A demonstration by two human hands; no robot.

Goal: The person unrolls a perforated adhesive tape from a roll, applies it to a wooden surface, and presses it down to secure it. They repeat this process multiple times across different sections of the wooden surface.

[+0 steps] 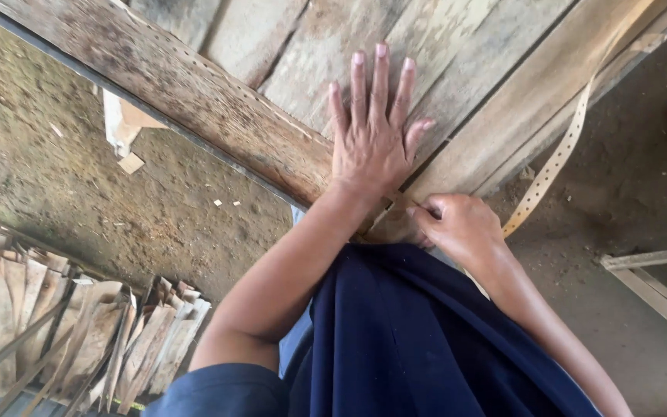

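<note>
My left hand (372, 131) lies flat, fingers spread, on the weathered wooden planks (457, 54) of a work surface. My right hand (461, 228) is curled at the near corner of the planks, its fingers pinching the end of a thin pale perforated strip (557, 158). The strip runs up and to the right along a plank edge. A thick perforated wooden beam (194, 85) crosses diagonally to the left of my left hand. My dark blue garment (418, 340) fills the lower middle.
Bare dirt floor (55, 162) lies to the left, with small wood offcuts (121, 127) on it. A stack of thin wooden slats (79, 332) lies at lower left. Pale wooden battens (658, 282) rest on the ground at right.
</note>
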